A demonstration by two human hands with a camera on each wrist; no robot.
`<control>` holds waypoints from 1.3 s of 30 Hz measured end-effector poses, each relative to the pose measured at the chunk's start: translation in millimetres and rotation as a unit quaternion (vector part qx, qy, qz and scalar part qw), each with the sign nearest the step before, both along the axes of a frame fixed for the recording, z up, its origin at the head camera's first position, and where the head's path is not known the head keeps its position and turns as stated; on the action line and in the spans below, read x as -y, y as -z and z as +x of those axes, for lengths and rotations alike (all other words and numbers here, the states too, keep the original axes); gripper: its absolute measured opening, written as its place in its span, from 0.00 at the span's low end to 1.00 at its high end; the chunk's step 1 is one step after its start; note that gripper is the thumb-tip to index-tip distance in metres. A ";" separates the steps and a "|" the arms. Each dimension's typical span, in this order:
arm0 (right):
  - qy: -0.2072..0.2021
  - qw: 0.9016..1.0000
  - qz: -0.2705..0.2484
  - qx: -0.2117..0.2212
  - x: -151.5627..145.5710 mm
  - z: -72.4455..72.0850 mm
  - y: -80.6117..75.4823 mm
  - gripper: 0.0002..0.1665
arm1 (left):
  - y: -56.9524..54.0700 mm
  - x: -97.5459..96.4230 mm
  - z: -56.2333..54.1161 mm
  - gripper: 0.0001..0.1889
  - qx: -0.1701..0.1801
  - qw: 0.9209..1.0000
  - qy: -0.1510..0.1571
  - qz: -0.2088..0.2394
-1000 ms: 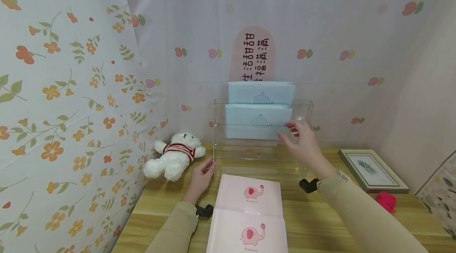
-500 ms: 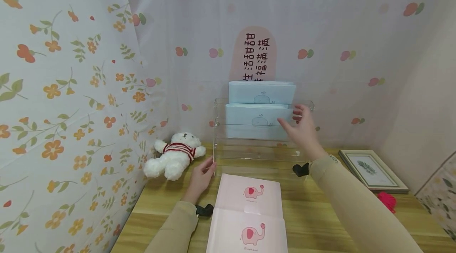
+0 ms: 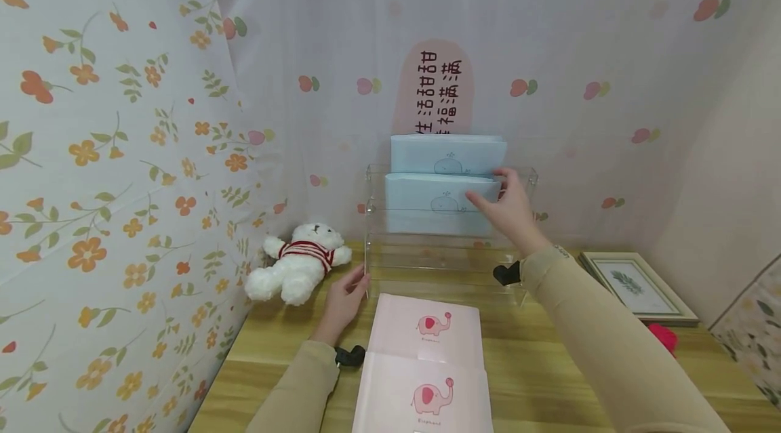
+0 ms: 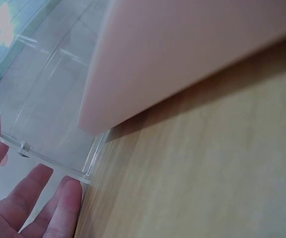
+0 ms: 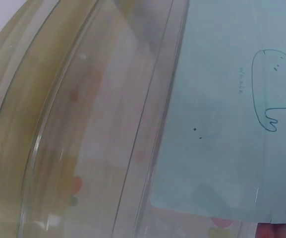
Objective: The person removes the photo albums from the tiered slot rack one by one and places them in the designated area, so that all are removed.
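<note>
A clear acrylic rack (image 3: 427, 260) with stepped tiers stands on the table. Two pale blue whale-print notebooks lean in it, a rear notebook (image 3: 421, 155) and a front notebook (image 3: 415, 199). My right hand (image 3: 512, 209) is at the front one's right edge, thumb before its cover and fingers round the edge; in the right wrist view fingertips (image 5: 276, 230) show beside the notebook's border. With its fingertips, my left hand (image 3: 343, 301) touches the rack's left side. Two pink elephant-print notebooks lie in front, the farther notebook (image 3: 396, 324) partly under the nearer notebook (image 3: 390, 392).
A white teddy bear (image 3: 302, 263) in a striped sweater lies left of the rack. On the right are a picture frame (image 3: 637, 287) and a bright pink bundle (image 3: 664, 338). Patterned cloth (image 3: 579, 47) hangs behind the wooden table (image 3: 537, 365).
My right hand has moved up and then in to the front blue notebook's edge, closing its thumb and fingers there. The left hand stays at the rack's side.
</note>
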State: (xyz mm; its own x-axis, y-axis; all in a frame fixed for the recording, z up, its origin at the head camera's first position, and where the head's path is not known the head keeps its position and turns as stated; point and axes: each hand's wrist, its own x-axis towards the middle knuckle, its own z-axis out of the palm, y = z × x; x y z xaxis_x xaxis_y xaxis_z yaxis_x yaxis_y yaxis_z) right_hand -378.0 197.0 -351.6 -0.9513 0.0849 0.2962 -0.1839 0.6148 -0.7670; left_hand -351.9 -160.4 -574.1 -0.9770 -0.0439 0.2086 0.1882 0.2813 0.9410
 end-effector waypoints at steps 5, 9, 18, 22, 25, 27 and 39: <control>-0.007 1.000 0.008 -0.007 1.2 -9.9 -0.1 0.51 | -2.6 -0.1 0.8 0.25 -0.001 1.000 0.003 0.006; -0.016 1.000 -0.010 -0.013 5.8 -14.5 -2.5 0.46 | -2.5 -0.2 0.9 0.26 -0.001 1.000 0.006 0.007; -0.011 0.999 -0.048 0.000 12.8 -14.2 -2.1 0.36 | -3.7 -2.7 0.3 0.24 -0.007 1.000 0.006 0.003; -0.001 0.999 -0.042 0.012 14.7 -14.2 -3.4 0.31 | -4.2 -2.8 0.9 0.24 -0.005 1.000 0.007 0.008; 0.009 0.999 -0.044 0.018 16.7 -13.4 -4.4 0.27 | -4.0 -2.2 1.5 0.25 -0.001 1.000 0.006 0.013; 0.015 0.999 -0.049 0.017 18.6 -12.0 -5.0 0.23 | -2.6 -1.8 1.1 0.26 0.000 1.000 0.006 0.014; 0.004 1.000 0.017 -0.014 25.5 -7.6 -9.1 0.15 | 2.4 0.2 0.4 0.26 -0.001 1.000 0.008 0.017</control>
